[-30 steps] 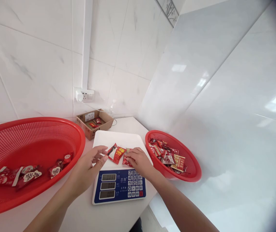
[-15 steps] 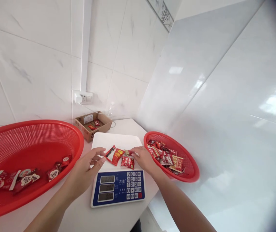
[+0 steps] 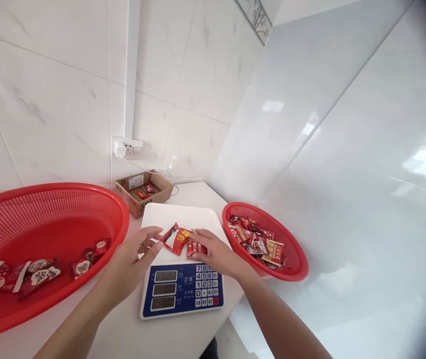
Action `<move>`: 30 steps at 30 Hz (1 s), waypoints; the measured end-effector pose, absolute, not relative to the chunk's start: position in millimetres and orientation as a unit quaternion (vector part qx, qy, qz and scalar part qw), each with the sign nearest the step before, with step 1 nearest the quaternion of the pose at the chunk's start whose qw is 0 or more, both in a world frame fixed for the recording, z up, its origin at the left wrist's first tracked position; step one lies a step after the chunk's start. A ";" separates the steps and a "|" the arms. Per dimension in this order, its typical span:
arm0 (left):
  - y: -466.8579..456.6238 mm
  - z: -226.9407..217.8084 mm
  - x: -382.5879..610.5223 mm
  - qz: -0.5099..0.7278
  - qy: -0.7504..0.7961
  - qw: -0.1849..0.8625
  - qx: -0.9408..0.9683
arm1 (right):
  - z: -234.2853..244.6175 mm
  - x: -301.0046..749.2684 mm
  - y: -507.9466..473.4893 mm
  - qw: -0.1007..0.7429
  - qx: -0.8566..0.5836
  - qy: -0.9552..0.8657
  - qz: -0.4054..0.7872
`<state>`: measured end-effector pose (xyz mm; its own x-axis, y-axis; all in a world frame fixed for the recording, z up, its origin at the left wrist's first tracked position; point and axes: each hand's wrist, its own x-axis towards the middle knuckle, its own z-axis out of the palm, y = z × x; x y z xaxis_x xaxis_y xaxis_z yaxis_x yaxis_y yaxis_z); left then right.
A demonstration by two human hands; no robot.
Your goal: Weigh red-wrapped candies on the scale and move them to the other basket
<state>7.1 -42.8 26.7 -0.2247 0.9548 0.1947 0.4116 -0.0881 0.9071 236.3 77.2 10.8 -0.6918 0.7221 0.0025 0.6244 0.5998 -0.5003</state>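
Note:
A larger red snack packet (image 3: 176, 239) with yellow lettering lies on the white pan (image 3: 156, 214) of the digital scale. My left hand (image 3: 138, 252) is at its left edge, thumb and fingers apart; whether the fingertips touch it I cannot tell. Just to the right, my right hand (image 3: 213, 249) has its fingers over a smaller red snack packet (image 3: 195, 249) and its thumb along the lower side, gripping it. The hand covers part of this packet. Below the pan is the scale's blue panel (image 3: 183, 291), with lit displays and a keypad.
A large red basket (image 3: 119, 199) with several red packets stands at the left. Another red basket (image 3: 298, 254), fuller with mixed snacks, is at the right by the wall. Behind the scale sits a cardboard box (image 3: 134, 202) holding red packets, below a wall socket (image 3: 132, 148).
My right hand has shifted left and down over the smaller packet, and its fingers now cover the greenish packet seen above it. The scale's top reading has changed. My left hand stays nearly still.

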 end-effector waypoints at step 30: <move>-35.2 12.9 5.1 0.461 0.628 0.246 0.577 | 2.2 361.1 168.8 0.179 -0.620 -0.756 0.105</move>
